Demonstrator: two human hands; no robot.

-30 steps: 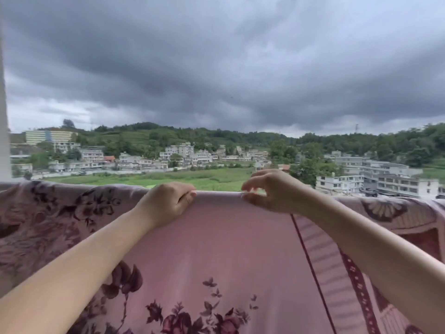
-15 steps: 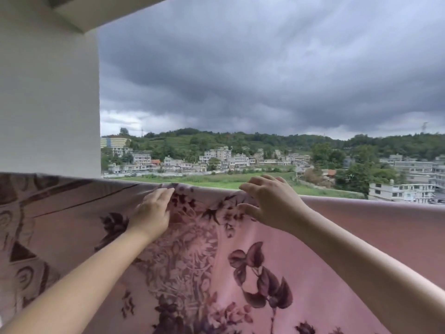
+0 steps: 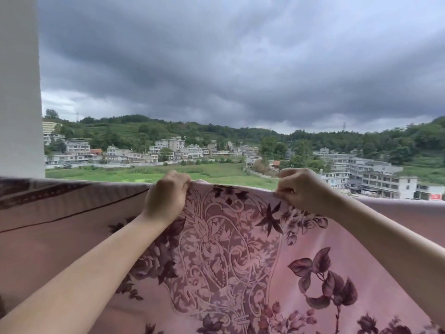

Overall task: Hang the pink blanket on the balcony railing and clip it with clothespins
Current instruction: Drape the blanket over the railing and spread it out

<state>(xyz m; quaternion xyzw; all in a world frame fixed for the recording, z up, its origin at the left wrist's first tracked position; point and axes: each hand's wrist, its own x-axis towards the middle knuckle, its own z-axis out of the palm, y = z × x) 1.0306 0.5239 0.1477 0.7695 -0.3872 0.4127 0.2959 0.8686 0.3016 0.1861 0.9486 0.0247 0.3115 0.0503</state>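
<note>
The pink blanket (image 3: 231, 249), printed with dark maroon flowers and scrollwork, fills the lower half of the view and is draped over the balcony railing, which it hides completely. My left hand (image 3: 166, 198) is closed on the blanket's top fold just left of centre. My right hand (image 3: 303, 189) pinches the same top fold a little to the right, fingers curled. Between the two hands the fabric is lifted slightly. No clothespins are in view.
A white wall or pillar (image 3: 20, 88) stands at the left, right against the blanket's end. Beyond the railing lie open air, a green field (image 3: 168, 172), buildings and wooded hills under dark clouds.
Both hands have gone from resting flat on the blanket to gripping its top fold, and now sit farther apart. The view has shifted right, showing less of the white wall.
</note>
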